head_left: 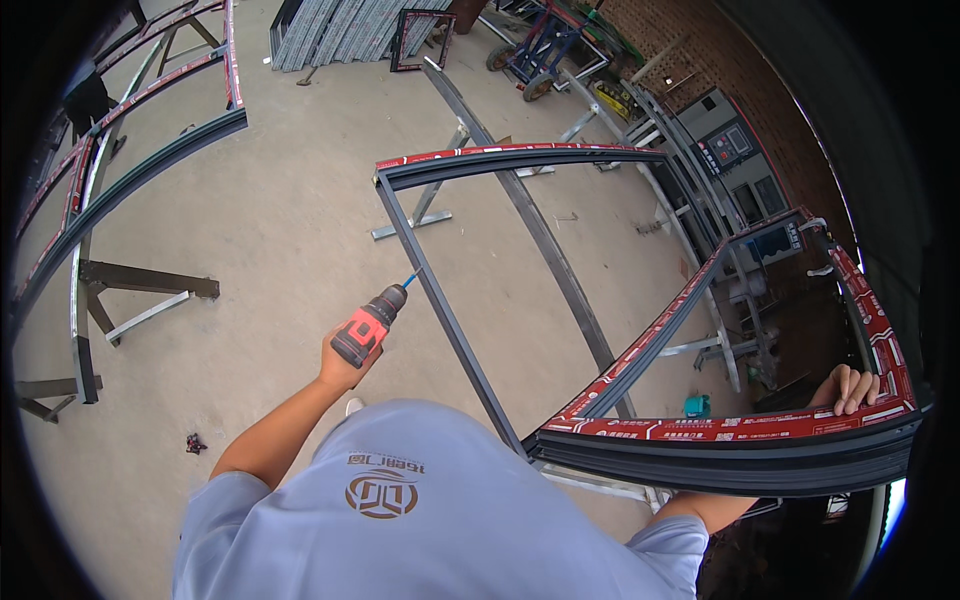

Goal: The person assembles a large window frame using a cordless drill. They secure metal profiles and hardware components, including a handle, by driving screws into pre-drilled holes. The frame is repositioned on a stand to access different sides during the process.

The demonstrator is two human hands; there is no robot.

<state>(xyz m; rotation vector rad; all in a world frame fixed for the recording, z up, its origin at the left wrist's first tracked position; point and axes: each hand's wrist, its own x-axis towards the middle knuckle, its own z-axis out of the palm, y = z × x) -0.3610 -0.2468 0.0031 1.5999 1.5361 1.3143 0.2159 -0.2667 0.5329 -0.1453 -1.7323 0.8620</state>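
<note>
My left hand (348, 358) is closed around a red and black cordless drill (368, 328). The drill's blue-tipped bit (411, 278) points up and right, its end at the left bar of a large dark window frame (450, 325); whether it touches the bar I cannot tell. Red film with white print covers parts of the frame. At the right, my right hand (852, 388) has its fingers curled over the inner edge of the red-filmed section (740, 428). My right forearm passes beneath that section and is mostly hidden.
The frame lies across metal rails (545, 240) on stands. Another long frame (150, 190) rests on trestles (150, 280) at the left, with a person (88, 100) beside it. Wrapped profiles (340, 38) lean at the back. A control cabinet (728, 145) and a wheeled cart (540, 50) stand far right.
</note>
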